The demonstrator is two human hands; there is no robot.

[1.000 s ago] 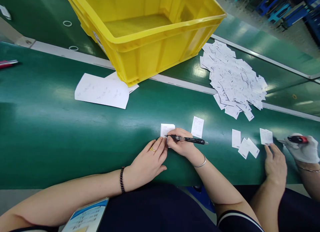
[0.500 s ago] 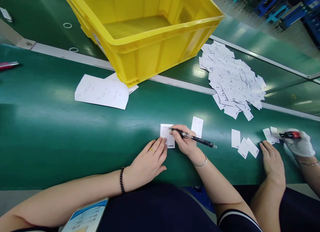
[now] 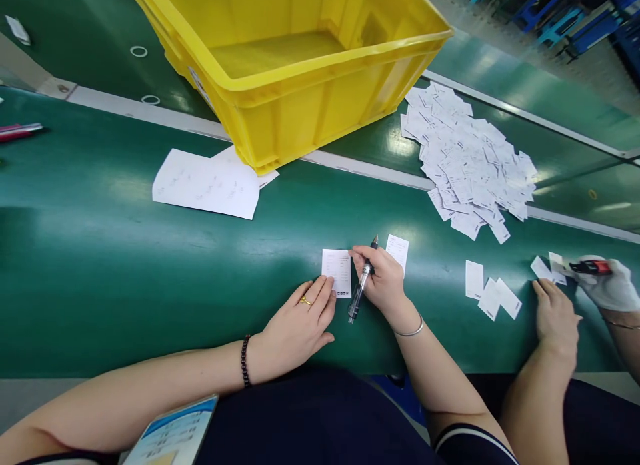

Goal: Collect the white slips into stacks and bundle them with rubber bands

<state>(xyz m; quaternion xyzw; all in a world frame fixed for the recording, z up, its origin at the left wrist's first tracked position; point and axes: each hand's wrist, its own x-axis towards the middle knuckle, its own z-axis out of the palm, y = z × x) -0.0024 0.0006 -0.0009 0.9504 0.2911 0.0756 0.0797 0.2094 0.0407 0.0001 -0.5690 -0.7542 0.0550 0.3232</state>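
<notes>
A small white printed card lies on the green table in front of me. My left hand rests flat with its fingertips on the card's lower left part. A black and clear pen is held in my right hand, its tip pointing up and away from the card. My right thumb and index fingertip are at the card's upper right corner; whether they pinch it I cannot tell. Just behind my right hand lies a second printed card, partly covered by the hand.
A large yellow crate stands beyond the hands. To its right is a heap of white cards; a curved paper sheet lies left. At right, a co-worker's bare hand and gloved hand work near several loose cards.
The pen has swung from pointing at the card to standing nearly upright across my right hand. My right hand has shifted slightly right, its fingers now at the card's corner. My left hand stays put.
</notes>
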